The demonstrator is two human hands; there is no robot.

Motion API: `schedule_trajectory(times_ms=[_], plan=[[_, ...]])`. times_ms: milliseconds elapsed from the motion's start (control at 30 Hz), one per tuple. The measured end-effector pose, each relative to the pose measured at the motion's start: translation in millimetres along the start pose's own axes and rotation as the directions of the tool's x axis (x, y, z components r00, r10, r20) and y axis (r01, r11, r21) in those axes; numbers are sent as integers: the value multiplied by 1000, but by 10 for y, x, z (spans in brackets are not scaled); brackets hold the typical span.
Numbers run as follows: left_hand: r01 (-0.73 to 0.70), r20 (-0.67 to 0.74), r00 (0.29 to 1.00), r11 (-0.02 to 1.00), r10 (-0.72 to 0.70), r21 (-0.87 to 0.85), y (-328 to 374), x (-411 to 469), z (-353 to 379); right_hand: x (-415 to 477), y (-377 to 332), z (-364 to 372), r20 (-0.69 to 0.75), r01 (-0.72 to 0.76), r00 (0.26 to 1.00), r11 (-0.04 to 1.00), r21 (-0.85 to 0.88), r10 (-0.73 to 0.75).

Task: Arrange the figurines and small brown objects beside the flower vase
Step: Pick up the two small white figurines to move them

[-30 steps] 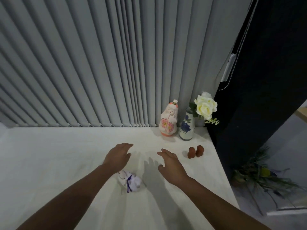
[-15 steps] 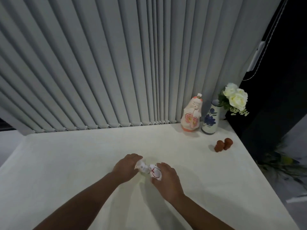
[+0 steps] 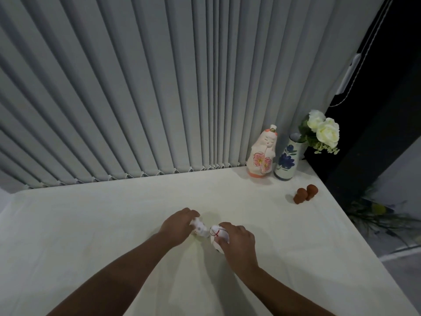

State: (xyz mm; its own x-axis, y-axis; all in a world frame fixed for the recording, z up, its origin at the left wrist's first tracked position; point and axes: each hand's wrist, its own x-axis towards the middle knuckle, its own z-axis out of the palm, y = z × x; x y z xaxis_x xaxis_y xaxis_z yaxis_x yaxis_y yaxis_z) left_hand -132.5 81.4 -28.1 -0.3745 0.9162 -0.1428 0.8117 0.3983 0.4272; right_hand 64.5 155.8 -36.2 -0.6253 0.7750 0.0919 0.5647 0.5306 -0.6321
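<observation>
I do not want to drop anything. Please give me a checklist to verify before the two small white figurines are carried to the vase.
1. Left hand has a grip on its white figurine: ok.
2. Right hand has a grip on the figurine with red thread: ok.
3. Figurines lifted off the table: cannot tell.
4. Path toward the flower vase free: ok.
5. Pink doll standing upright beside the vase: ok.
6. Two small brown objects on the right, near the table edge, need care: not ok.
</observation>
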Motion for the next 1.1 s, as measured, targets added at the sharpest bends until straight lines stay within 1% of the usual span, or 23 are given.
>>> schedule_trajectory(times_ms=[100,167,233,367,500,667,833,1000,1100], plan=[[9,-17,1000,1000,-9,-5,-79,15,-44,29,14,-59,37,11,999,996,84,-14],[4,-7,1000,1000,-4,-13,-103,44,-52,80,54,-121,45,5,999,995,96,-9],[-7,-9,1000,1000,7,-18,-97,130,-76,210,111,-207,58,2,998,997,73,-6],[-32,-57,998,996,27,-80,29,417,-106,547,250,-457,103,31,994,999,-19,-28],[-58,-74,996,991,49,-120,238,743,-107,801,370,-644,156,15,988,995,-98,0],[-136,-82,989,981,125,-138,475,1285,-180,1156,496,-837,148,-30,987,985,-170,56],[-198,-50,980,969,193,-146,685,1697,-92,1368,730,-980,149,-66,983,969,-239,104],[-201,-8,979,970,202,-139,739,1954,61,1496,942,-951,154,-90,979,965,-248,131],[-205,17,978,971,209,-122,718,2051,92,1537,982,-880,148,-125,977,975,-186,154]])
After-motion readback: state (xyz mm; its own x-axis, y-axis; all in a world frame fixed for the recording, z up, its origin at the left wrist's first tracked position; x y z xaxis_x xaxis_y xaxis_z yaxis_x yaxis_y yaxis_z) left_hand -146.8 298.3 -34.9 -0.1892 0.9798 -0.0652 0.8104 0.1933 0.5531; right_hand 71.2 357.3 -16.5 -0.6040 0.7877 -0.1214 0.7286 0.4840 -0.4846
